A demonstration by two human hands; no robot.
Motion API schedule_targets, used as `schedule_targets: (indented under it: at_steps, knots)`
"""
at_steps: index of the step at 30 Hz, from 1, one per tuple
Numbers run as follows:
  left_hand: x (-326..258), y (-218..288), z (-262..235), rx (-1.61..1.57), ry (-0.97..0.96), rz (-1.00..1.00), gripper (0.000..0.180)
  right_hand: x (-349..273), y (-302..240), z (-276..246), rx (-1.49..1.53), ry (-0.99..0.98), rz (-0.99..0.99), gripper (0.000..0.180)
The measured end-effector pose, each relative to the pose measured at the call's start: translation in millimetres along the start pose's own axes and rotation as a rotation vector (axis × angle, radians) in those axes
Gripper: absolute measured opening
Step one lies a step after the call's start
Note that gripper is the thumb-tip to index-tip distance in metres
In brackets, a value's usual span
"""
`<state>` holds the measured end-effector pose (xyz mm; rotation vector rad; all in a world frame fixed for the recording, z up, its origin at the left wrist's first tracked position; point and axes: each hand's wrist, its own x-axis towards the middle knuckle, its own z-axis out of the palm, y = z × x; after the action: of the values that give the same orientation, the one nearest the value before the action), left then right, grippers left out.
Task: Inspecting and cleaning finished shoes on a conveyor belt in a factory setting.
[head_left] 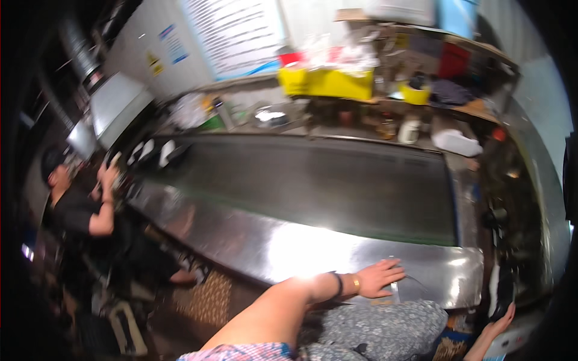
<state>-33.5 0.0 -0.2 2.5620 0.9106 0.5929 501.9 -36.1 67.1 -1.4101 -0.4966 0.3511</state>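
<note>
My left hand (380,278) lies palm down on the shiny metal ledge (241,240), fingers stretched out. A thin pale strip (394,293) and a fine thread or wire show beside its fingertips; what they are I cannot make out. At the lower right my right hand (497,328) grips the lower end of a black shoe with a white edge (501,295), held upright. Beyond the ledge runs a wide dark conveyor belt (325,186). Several black-and-white shoes (165,153) rest on its far left end.
A co-worker (75,207) in dark clothes sits at the left, hands raised around an object. Behind the belt stands a cluttered shelf with a yellow bin (328,84), a white bottle (410,129) and a white roll (457,143). A dark machine (512,180) borders the right side.
</note>
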Motion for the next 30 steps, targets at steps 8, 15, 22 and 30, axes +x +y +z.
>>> schedule_targets:
  at_steps: [8,15,22,30]
  knots:
    - [-29.4,-7.2,-6.7,0.006,0.022,-0.084,0.071,-72.5,92.2,195.5,-0.937,-1.137,-0.246,0.054]
    - [-11.3,-7.1,0.7,-0.047,0.025,-0.010,0.077,-152.6,62.8,182.6,-1.368,-1.179,-0.635,0.065]
    - [-7.3,-4.9,6.1,-0.069,0.033,0.002,0.078,-123.7,116.9,162.8,-1.254,-1.049,-0.840,0.063]
    - [-17.5,-5.5,4.0,-0.087,0.020,-0.037,0.079,-167.3,37.2,181.2,-1.349,-1.163,-0.798,0.062]
